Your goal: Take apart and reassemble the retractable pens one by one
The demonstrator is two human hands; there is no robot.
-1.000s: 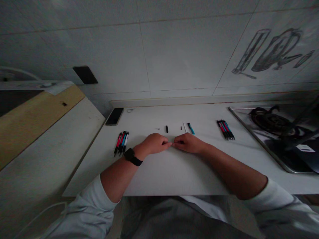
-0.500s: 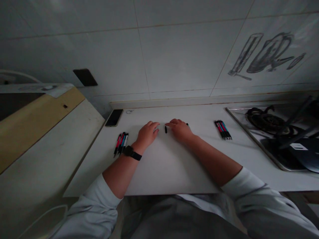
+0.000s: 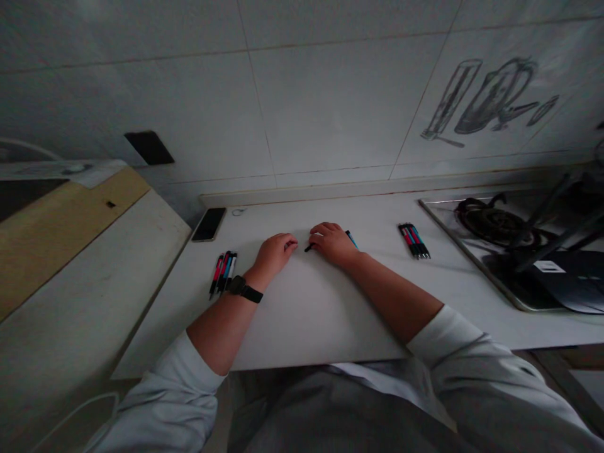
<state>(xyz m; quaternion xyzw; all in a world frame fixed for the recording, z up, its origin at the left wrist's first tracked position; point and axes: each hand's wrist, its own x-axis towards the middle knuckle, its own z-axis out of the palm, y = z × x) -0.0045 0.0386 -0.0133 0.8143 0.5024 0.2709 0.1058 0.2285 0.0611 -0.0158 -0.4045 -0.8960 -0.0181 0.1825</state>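
Observation:
My right hand rests over the white worktop, thumb and fingers closed on a small black pen part whose end sticks out to the left. Beyond that hand, a blue pen piece shows in part; the hand covers the rest. Just to the left, my left hand has its fingertips pinched together, and whatever lies in them is too small or hidden to name. Several pens in red, blue and white lie beside my left wrist. Another row of pens lies farther off on the right.
A phone lies at the worktop's back left, with a thin wire-like loop near it. On the right are a gas stove and a black device with antennas. A cabinet borders the left side; a tiled wall stands behind.
My right fingers have come down onto the black pen part, which now lies tilted. My left fingers have closed from a spread pose. The view has shifted slightly.

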